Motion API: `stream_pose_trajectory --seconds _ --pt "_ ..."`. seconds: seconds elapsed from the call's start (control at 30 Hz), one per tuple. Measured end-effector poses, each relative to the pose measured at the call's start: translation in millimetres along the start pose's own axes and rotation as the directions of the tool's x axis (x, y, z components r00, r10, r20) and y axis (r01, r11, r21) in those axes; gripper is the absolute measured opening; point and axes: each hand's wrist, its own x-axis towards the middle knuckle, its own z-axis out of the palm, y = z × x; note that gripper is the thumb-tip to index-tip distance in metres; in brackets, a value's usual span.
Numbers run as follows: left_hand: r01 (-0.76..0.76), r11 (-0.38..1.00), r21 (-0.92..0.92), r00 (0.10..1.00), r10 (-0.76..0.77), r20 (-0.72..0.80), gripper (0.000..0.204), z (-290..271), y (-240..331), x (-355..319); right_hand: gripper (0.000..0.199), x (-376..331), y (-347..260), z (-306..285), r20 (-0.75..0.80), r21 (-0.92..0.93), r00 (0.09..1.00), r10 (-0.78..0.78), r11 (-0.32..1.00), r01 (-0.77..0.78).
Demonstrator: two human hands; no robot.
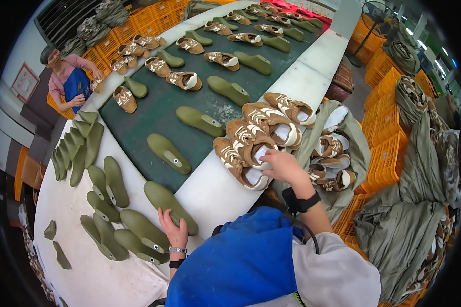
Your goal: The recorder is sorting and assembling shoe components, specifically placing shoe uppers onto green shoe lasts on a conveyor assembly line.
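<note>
My left hand [175, 234] touches the near end of a dark green shoe last [161, 197] lying on the white table edge, its fingers stretched apart. With my right hand [286, 168] I grip the heel opening of a brown sneaker [248, 140] with cream stripes and a white insole; part of the grip is hidden. This sneaker stands in a row with several like it, including a nearer sneaker [234, 162] and a farther one [291, 108]. Left of my left hand, several green lasts [143, 225] lie grouped on the white tabletop [123, 279].
A dark green conveyor belt [151, 120] carries rows of sneakers and lasts away from me. Across it a person in a blue apron [77, 84] handles a shoe. To the right, orange crates [384, 158] and grey-green cloth [399, 245] stand beside a cloth-lined heap of sneakers [330, 148].
</note>
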Motion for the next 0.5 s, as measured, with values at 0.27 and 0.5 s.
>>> stream_pose_trajectory --seconds 0.27,0.5 --pt "0.012 1.0 -0.021 1.0 -0.012 -0.012 0.044 -2 0 0 0.024 22 -5 -18 -0.248 0.796 0.915 0.318 0.605 0.006" --pt "0.016 1.0 -0.013 1.0 -0.016 -0.017 0.043 -4 -3 -5 0.032 34 -44 -49 0.165 0.863 0.84 0.517 -0.488 0.131"
